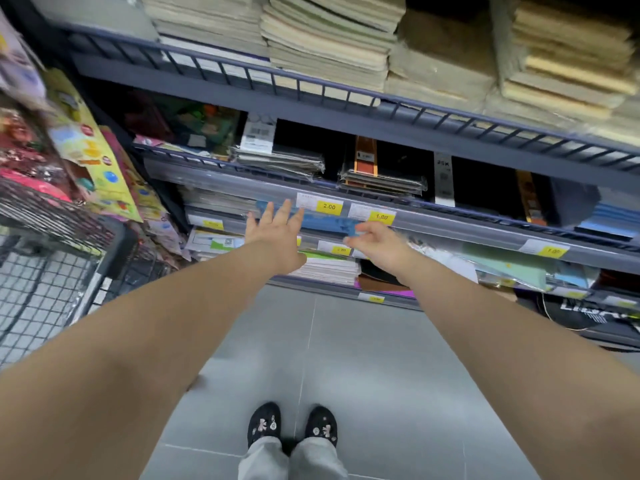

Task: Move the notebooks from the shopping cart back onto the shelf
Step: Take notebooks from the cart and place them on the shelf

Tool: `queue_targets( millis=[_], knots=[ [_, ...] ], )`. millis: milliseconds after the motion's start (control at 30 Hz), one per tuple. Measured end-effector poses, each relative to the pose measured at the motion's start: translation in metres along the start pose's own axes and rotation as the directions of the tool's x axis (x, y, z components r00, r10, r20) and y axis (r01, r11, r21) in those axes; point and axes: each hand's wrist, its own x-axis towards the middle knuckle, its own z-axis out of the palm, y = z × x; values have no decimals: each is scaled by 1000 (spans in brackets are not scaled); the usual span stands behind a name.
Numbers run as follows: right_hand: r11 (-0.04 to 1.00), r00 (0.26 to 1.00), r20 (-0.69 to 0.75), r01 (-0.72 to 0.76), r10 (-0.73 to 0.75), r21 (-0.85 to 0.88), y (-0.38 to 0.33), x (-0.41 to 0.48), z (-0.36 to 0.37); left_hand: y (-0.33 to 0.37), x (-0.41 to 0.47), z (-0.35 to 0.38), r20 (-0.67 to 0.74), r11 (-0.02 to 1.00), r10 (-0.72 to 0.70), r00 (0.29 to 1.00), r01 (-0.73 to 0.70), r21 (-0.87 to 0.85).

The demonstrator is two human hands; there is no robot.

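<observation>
Presently both arms are stretched forward and down toward the middle shelf [433,221], where a blue notebook [329,221] is seen lying behind the clear front lip, partly blurred.

Risks, judged from this view: the notebook appears only partly seated behind the lip and the price tags [328,206]; if it is released before the edge is fully past the lip, it could tip out and drop to the floor [363,358] or onto the stacks below. A push from one corner alone could skew it against the wrapped packs [221,202] beside it. A long reach with a forward lean also leaves little control at the fingertips.

Left hand [277,230]: palm down, fingers spread wide and flat, nothing held; it is placed at the left end of the notebook, just at the shelf lip. Whether the fingertips touch the cover cannot be told.

Right hand [377,242]: fingers curled narrow toward the right end of the notebook. Motion blur hides the contact, so whether the grip is closed on the notebook cannot be told.

The shopping cart [52,271] is seen at the left, close to the left forearm; what remains in its basket cannot be made out.
</observation>
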Motion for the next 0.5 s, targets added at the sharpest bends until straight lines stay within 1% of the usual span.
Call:
queue_targets(
  millis=[167,267,400,500],
  knots=[
    [966,981,149,152,-122,-207,-36,-41,32,-33,-78,-20,-39,993,-120,992,120,-19],
    [883,954,224,276,-201,-381,-59,-67,58,-57,-128,-24,-64,976,-209,976,205,-74],
    [793,918,267,389,-292,-470,-79,-92,100,-86,-194,-15,-104,936,-336,936,319,-148],
    [717,886,293,464,-360,-521,-94,-109,134,-109,-237,-2,-133,885,-448,884,418,-205]
  ],
)
